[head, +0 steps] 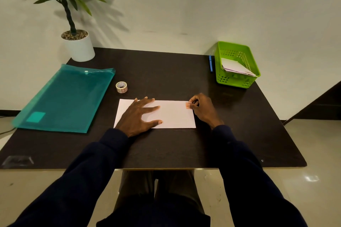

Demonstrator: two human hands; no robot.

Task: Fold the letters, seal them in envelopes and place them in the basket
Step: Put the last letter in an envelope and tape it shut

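Envelope: a white envelope lies flat on the dark table, straight in front of the person, its long axis running left to right.
Left hand: the left hand rests palm-down on the envelope's left half with fingers straight and spread, pinning it.
Right hand: the right hand is curled at the envelope's right end, thumb and forefinger pinching a small reddish sticker that lies at the upper right edge.
Sticker contact: it looks already laid on the paper, though the view is too small to tell whether it is pressed down fully.
Key relation: the sticker sits at the end nearest the right hand, so pressing it down falls to that hand while the left keeps the envelope still.
Basket: the green basket stands at the far right corner, beyond the right hand (the nearer hand for the drop), with sealed envelopes leaning inside.
Materials: thin, matte, crisp-edged paper; rigid plastic lattice basket walls; smooth dark tabletop with a faint sheen.
Roll: a sticker roll stands upright just beyond the left hand.
Other things: a translucent teal folder at left, a blue pen just beside the basket, a white plant pot at the far left corner.
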